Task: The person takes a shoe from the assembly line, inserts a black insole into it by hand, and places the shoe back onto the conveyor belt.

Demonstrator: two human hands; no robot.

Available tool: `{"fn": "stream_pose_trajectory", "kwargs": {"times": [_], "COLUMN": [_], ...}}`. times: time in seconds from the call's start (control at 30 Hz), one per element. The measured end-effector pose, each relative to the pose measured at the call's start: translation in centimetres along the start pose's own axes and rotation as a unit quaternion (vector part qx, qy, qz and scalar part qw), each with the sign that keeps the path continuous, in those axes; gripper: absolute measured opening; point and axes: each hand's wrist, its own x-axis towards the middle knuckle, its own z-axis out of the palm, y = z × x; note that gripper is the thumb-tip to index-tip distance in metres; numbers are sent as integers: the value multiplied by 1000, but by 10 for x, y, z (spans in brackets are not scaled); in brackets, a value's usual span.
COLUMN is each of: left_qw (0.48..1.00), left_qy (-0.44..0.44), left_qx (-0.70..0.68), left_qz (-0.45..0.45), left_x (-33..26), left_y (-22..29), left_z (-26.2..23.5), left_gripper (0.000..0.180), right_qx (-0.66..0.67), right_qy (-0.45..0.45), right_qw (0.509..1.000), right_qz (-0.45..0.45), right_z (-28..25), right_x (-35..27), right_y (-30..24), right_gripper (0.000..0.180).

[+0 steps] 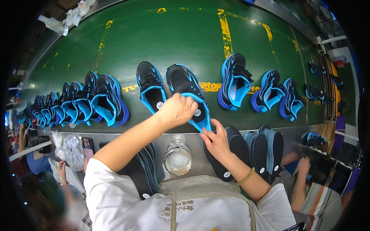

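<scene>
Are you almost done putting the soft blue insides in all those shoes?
Not nearly. The shoes at left already show blue insoles. The left hand and right hand are fitting one into the middle shoe. Stacks of insoles remain.

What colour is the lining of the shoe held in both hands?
Bright blue lining on the black sneaker, head view.

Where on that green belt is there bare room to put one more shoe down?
Bare green belt lies beyond the shoes' toes. A shoe-wide gap sits between the shoe in hand and the tilted blue shoe. Far left, the packed shoe row is crowded, as is the metal ledge with insole stacks.
</scene>
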Motion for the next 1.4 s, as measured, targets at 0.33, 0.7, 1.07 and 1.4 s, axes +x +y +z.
{"fn": "stream_pose_trajectory", "kwargs": {"times": [0.33,0.7,1.07,1.4], "left_qw": [609,708,965,807], "left_qy": [264,166,-87,-148], "left_qx": [-660,-532,-181,-442], "left_qz": [-351,-434,-171,-362], "left_x": [-3,82,195,188], "left_y": [-14,-20,4,-20], "left_z": [-27,-32,10,29], "left_gripper": [19,38,45,50], "right_qx": [-109,-157,46,-145], "right_qy": [35,-73,-106,-214], "right_qw": [993,976,980,961], "right_qz": [-16,134,164,102], "right_z": [-29,-77,-121,-113], "right_x": [-7,-145,-131,-124], "right_y": [-20,-11,-11,-6], "right_gripper": [44,50,67,50]}}
